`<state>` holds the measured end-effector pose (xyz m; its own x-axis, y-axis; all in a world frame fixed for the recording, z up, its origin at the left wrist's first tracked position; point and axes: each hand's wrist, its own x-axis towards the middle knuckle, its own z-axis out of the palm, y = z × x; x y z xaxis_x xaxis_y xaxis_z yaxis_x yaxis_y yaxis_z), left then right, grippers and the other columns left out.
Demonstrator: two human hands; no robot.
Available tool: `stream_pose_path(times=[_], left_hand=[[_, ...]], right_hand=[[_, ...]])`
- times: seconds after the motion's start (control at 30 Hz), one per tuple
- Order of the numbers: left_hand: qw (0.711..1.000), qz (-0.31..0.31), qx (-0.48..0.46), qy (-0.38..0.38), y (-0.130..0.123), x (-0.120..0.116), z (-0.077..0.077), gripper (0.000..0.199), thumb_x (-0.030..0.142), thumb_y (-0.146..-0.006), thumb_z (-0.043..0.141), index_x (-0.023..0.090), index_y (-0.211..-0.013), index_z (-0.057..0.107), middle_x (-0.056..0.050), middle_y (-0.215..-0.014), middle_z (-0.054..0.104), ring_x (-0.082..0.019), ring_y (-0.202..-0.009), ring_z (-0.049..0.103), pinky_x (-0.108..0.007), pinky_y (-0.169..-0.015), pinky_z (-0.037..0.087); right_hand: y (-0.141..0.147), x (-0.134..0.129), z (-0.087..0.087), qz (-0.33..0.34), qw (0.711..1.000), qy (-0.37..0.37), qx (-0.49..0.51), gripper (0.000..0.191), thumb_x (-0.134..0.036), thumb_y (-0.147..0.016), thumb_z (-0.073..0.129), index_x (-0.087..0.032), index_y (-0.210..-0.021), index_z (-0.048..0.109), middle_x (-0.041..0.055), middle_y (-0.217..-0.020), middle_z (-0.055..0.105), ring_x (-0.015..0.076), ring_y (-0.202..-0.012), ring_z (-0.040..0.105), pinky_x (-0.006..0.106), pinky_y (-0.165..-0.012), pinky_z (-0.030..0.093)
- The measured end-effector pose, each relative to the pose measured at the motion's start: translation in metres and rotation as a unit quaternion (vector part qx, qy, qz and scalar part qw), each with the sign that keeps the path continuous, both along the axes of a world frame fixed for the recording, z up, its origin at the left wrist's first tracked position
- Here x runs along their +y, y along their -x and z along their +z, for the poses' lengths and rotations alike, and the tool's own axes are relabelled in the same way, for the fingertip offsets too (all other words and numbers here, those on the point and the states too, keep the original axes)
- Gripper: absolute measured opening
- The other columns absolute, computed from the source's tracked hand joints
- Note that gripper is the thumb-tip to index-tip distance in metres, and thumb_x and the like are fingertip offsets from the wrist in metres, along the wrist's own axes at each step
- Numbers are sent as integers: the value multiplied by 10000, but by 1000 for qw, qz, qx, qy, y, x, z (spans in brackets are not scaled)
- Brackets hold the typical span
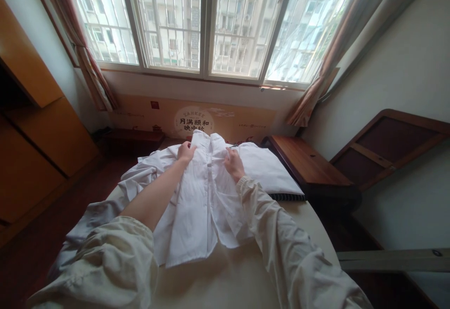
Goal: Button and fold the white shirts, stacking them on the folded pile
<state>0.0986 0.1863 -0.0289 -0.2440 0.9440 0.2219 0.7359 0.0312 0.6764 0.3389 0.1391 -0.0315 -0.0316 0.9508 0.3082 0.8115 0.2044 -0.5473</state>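
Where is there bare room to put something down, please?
Bare tabletop shows between the sleeves, nearer than the white garment, and in a strip between the right sleeve and its right rim. It is crowded farther off: left hand and right hand on the garment, rumpled folds at left, folded white cloth at right.

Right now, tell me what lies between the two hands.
The white garment lies between the left hand and the right hand, as the head view shows.
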Motion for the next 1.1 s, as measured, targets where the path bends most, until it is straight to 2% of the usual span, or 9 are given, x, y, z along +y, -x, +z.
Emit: stream_pose_path(times=[0.13,0.23,0.3,0.4,0.5,0.6,0.83,0.93,1.1], left_hand=[[999,-17,41,-12,-10,-13,-6,585,244,-831,777,165,-1385,606,-202,-1489,594,-337,-1390,555,-389,-1148,420],[987,-111,106,-46,-13,-36,-6,382,298,-888,719,196,-1256,709,-157,-1409,659,-336,-1341,585,-413,-1184,394],[971,-194,128,-54,-16,-55,-4,242,382,-941,660,216,-1067,781,-129,-1219,743,-320,-1200,662,-411,-1139,432],[956,-260,129,-33,-26,-83,-2,404,555,-975,594,236,-842,803,-108,-1007,775,-294,-1008,714,-382,-1019,490],[965,-236,115,-8,-41,-101,-5,516,664,-944,595,231,-751,798,-114,-965,780,-287,-933,722,-363,-908,502],[975,-202,84,27,-55,-107,-11,381,593,-861,730,226,-790,805,-97,-941,792,-288,-914,725,-356,-856,496],[989,-140,44,-13,-63,-112,-25,236,444,-946,681,223,-912,760,-87,-956,794,-273,-941,727,-359,-908,484],[990,-135,28,-18,-62,-112,-27,240,450,-981,650,227,-950,734,-78,-931,786,-255,-890,724,-344,-882,477],[988,-157,1,-7,-61,-110,-29,303,508,-956,661,224,-869,721,-55,-855,763,-222,-805,686,-301,-761,439]], right_hand=[[3,-25,-11,14,998,-9,-65,609,-253,-959,553,-70,-1535,478,261,-1606,432,399,-1506,372,535,-1250,292],[0,-61,-12,54,993,-40,-100,554,-350,-973,603,-110,-1469,549,234,-1622,433,388,-1506,367,518,-1245,289],[-6,-91,-7,87,988,-43,-116,401,-412,-985,608,-142,-1274,673,219,-1438,601,362,-1349,521,471,-1161,383],[-20,-136,1,129,985,-4,-115,346,-511,-1019,577,-218,-889,705,117,-961,721,276,-970,655,402,-973,463],[-31,-169,6,160,983,51,-78,375,-564,-976,641,-230,-807,657,63,-809,701,230,-781,646,356,-811,457],[-38,-188,8,165,981,94,-33,270,-485,-893,743,-233,-890,645,40,-831,710,223,-754,646,340,-742,455],[-39,-215,6,183,981,-31,-51,612,-566,-855,783,-229,-1333,603,176,-1379,632,369,-1277,568,517,-1108,455],[-36,-233,1,185,977,-61,-87,689,-635,-806,805,-216,-1319,614,201,-1412,593,393,-1273,532,556,-1135,424],[-27,-251,-6,168,975,-44,-142,226,-395,-862,745,-248,-1005,650,135,-1069,666,312,-997,572,469,-915,478]])
